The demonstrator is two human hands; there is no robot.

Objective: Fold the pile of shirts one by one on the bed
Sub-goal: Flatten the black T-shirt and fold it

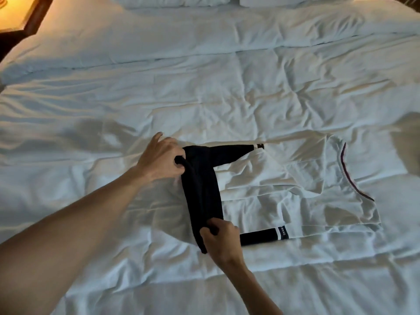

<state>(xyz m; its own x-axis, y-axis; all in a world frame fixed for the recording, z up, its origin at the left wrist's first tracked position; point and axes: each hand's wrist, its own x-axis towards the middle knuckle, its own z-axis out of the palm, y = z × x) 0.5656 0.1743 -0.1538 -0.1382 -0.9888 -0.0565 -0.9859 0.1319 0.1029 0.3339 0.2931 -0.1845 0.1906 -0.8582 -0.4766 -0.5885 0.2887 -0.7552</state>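
A: Where's the shirt rn?

B: Middle of the bed (pixel 204 64), on the white duvet. It's a white shirt (pixel 295 189) w/ black sleeves, lying flat, neck end toward the right w/ a dark-trimmed collar (pixel 350 176). There's a thick black band of fabric (pixel 202 192) bunched along its left side, running from far to near.

A: And the hands?

B: Left hand (pixel 161 158) is at the far end of that black band, fingers curled round the cloth, gripping it. Right hand (pixel 221 239) is at the near end, pinching the black fabric btw thumb and fingers. So both have hold of the same band, one at each end.

A: Sleeves?

B: Two black sleeves stretch rightward from the band. Far sleeve (pixel 234 153) angles across the top edge of the white body; near sleeve (pixel 261 237) lies along the bottom edge. Each ends in a cuff w/ a white stripe; the near cuff has small print, too blurry to read.

A: Anything else around?

B: Pillows (pixel 172 1) at the head of the bed, and a lit wooden nightstand (pixel 20 12) top left. Something white and blurred at the far right edge, maybe more clothing, can't tell.
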